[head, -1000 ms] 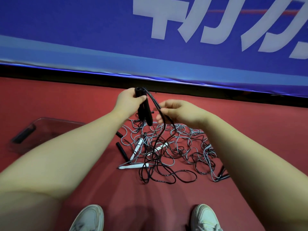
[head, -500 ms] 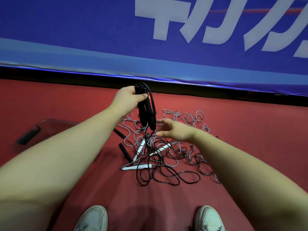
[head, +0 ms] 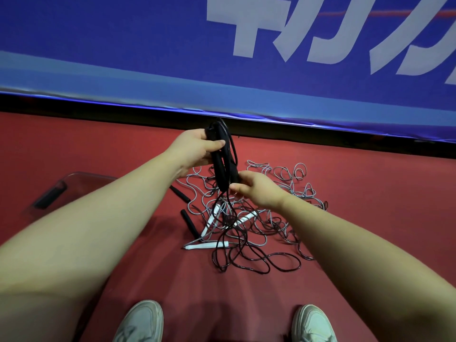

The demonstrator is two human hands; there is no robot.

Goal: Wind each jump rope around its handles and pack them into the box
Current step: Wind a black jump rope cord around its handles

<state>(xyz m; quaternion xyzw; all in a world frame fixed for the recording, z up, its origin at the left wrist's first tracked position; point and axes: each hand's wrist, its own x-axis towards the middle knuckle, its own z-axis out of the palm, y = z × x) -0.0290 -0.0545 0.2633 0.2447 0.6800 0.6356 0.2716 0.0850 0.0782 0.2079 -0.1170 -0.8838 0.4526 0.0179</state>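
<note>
— What sits at the left edge of the red floor (head: 357, 193)?

— A clear plastic box (head: 81, 181), lying flat, with a dark latch (head: 50, 195) on its near-left side. The person's left forearm crosses in front of its right part.

— And the left hand (head: 195, 149)?

— It is raised above the floor near the far wall, fingers and thumb wrapped round the upper part of the black jump rope (head: 220, 169). The two handles are held together, pointing down, with cord looped over their tops.

— What does the right hand (head: 256, 190) do?

— It meets the lower end of the same handles, thumb in front and fingers curled behind, closed on that end. Whether it pinches cord or handle cannot be told. From there the black cord (head: 228, 208) hangs down into the heap.

— The heap?

— A tangle of grey ropes (head: 288, 191) spreads over the middle of the floor, under and right of the hands. Two loose black handles (head: 190, 223) lie at its left side, white handles (head: 207, 246) lie in its middle and near side, and black loops (head: 259, 266) trail toward the person.

— Anything nearer?

— Two white shoes (head: 143, 322) at the bottom edge. A blue banner (head: 123, 45) with white lettering runs along the far edge.
</note>
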